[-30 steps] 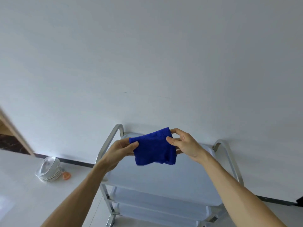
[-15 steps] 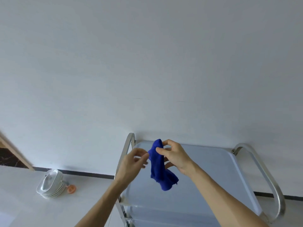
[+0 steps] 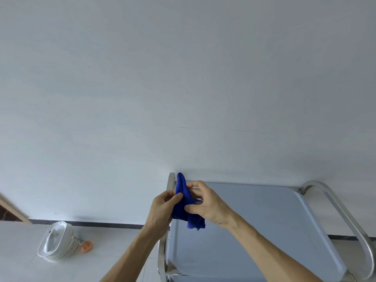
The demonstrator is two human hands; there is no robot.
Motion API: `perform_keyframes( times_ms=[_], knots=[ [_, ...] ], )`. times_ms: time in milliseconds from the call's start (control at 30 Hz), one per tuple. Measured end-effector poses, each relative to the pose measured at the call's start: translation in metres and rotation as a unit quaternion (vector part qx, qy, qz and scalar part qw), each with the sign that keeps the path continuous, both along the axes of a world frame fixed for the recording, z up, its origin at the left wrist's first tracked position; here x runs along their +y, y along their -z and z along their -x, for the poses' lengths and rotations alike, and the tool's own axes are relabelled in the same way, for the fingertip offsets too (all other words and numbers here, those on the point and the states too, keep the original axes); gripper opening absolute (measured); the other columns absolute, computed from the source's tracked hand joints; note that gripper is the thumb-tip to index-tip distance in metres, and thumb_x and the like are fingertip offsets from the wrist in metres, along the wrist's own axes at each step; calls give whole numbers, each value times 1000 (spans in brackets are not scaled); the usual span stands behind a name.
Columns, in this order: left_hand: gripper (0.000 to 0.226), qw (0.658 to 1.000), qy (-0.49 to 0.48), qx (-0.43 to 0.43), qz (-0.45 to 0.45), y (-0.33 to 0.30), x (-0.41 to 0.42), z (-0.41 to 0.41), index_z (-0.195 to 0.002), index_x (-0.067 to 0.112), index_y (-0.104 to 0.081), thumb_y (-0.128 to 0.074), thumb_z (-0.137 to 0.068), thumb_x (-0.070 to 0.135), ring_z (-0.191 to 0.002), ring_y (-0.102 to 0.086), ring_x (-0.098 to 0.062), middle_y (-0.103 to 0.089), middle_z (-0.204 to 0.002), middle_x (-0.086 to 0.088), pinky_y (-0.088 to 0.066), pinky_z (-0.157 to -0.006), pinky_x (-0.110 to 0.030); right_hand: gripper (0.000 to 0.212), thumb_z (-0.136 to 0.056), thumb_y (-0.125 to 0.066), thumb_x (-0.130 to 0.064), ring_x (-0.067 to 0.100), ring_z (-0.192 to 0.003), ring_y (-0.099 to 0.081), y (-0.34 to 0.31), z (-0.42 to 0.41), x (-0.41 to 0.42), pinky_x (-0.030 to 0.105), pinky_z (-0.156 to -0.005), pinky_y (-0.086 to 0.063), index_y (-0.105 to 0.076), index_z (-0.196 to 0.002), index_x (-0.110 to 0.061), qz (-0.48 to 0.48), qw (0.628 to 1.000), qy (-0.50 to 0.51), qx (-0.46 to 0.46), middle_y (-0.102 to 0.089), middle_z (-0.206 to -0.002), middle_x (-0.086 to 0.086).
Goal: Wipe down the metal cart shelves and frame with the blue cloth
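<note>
A metal cart stands against the white wall, its flat top shelf [image 3: 264, 231] grey-blue and bare. A curved steel handle [image 3: 345, 216] rises at its right end, and another handle [image 3: 171, 181] at its left end. The blue cloth [image 3: 184, 202] is bunched into a narrow upright fold above the shelf's far left corner. My left hand [image 3: 160, 212] pinches it from the left. My right hand [image 3: 207, 204] grips it from the right, fingers curled around the fold. The cloth's lower end hangs free just above the shelf.
A stack of white dishes [image 3: 57, 244] sits on the pale floor to the left, with a small orange object [image 3: 87, 245] beside it. A dark baseboard [image 3: 91, 224] runs along the wall. A wooden door edge [image 3: 10, 208] shows at far left.
The cloth went from a spread rectangle held between both hands to a bunched vertical fold. My hands closed together. The view shifted, and the cart's top shelf now sits further right.
</note>
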State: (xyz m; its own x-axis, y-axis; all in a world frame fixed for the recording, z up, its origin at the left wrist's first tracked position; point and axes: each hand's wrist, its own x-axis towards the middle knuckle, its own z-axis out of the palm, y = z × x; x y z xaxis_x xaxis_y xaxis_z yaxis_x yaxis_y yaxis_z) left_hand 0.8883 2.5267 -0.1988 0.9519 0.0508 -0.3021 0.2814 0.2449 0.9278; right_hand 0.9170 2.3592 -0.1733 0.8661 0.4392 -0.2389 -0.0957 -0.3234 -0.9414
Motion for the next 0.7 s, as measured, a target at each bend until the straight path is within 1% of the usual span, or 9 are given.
perform_keyframes(
  times_ms=[133,233,300,400,467,533,567,633,700],
  knots=[
    [17,998,-18,40,-38,4,24,-10,-104,1,-64,-58,-91,9,-82,-69,-31,-73,-93,-19,-55,-67,-39,53,-81,-55,6,24,-96,-69,0,-18,5,35,-84,-56,-50,-123,-26,40,999,17,21,-77,-104,-4],
    [26,990,-29,41,-130,-4,58,-31,-96,8,-67,-59,-74,21,-82,-65,-26,-72,-90,-14,-51,-68,-36,52,-78,-48,10,23,-84,-69,-3,-41,-1,43,-84,-56,-55,-117,-23,109,994,6,19,-78,-97,-1],
    [15,975,-19,30,-220,-13,88,-51,-94,13,-66,-58,-82,17,-82,-61,-24,-71,-90,-9,-47,-68,-32,51,-77,-48,10,21,-89,-70,-5,-60,-4,43,-85,-57,-59,-114,-24,168,986,7,-2,-78,-98,-3],
    [14,928,30,-13,-372,-27,126,-78,-95,18,-66,-55,-89,12,-81,-60,-16,-70,-90,1,-43,-64,-25,49,-79,-47,7,18,-95,-69,-15,-86,1,32,-79,-58,-62,-112,-25,224,973,4,-59,-76,-105,-6],
    [15,883,64,-46,-463,-36,140,-91,-98,21,-65,-53,-90,14,-84,-62,-13,-67,-93,6,-44,-64,-22,48,-80,-44,8,18,-88,-68,-23,-101,10,21,-65,-54,-63,-112,-22,245,963,7,-110,-75,-108,-7],
    [15,857,67,-68,-506,-37,147,-97,-98,22,-62,-50,-92,15,-77,-62,-15,-66,-88,5,-42,-58,-22,47,-82,-41,11,17,-80,-67,-24,-110,20,15,-58,-49,-63,-111,-19,252,954,11,-165,-74,-110,-5],
    [14,851,60,-78,-516,-34,148,-98,-97,21,-60,-50,-92,14,-71,-60,-16,-65,-84,4,-41,-55,-22,46,-84,-41,12,17,-82,-65,-22,-112,24,17,-61,-49,-63,-111,-17,255,946,14,-199,-74,-109,-3],
    [12,847,49,-96,-521,-17,150,-93,-96,19,-58,-50,-94,10,-57,-54,-17,-63,-76,1,-37,-49,-22,44,-84,-40,12,23,-86,-65,-7,-109,30,29,-74,-53,-64,-111,-15,265,929,15,-259,-74,-104,5],
    [13,839,55,-120,-527,8,149,-81,-92,20,-57,-55,-93,6,-52,-51,-11,-62,-73,2,-35,-48,-17,43,-87,-42,10,27,-91,-65,20,-96,30,36,-81,-53,-63,-114,-16,304,913,-18,-272,-71,-104,9]
  ],
)
